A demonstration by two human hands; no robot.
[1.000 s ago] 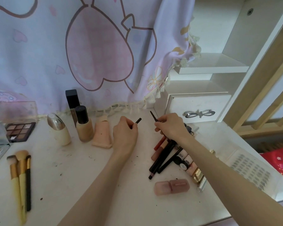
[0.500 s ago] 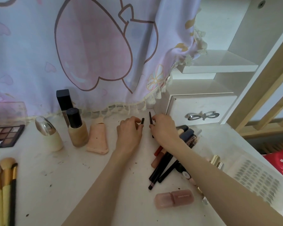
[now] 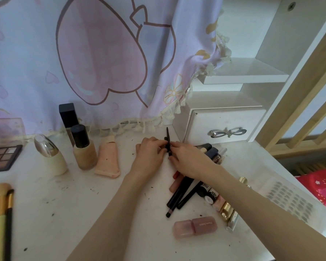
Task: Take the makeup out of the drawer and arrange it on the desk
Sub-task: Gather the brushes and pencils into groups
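Both hands met over the tabletop (image 3: 68, 208) by the drawer (image 3: 224, 127): the left hand (image 3: 151, 153) and right hand (image 3: 188, 161) each pinched a thin black pencil (image 3: 167, 140), seemingly capping it. Next, probably lay it beside the other pencils (image 3: 181, 194).

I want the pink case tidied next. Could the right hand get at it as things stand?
Probably yes, once freed. The pink case lies alone on bare desk, nothing on it, beside the right forearm. But the right hand now pinches a thin black pencil together with the left hand.
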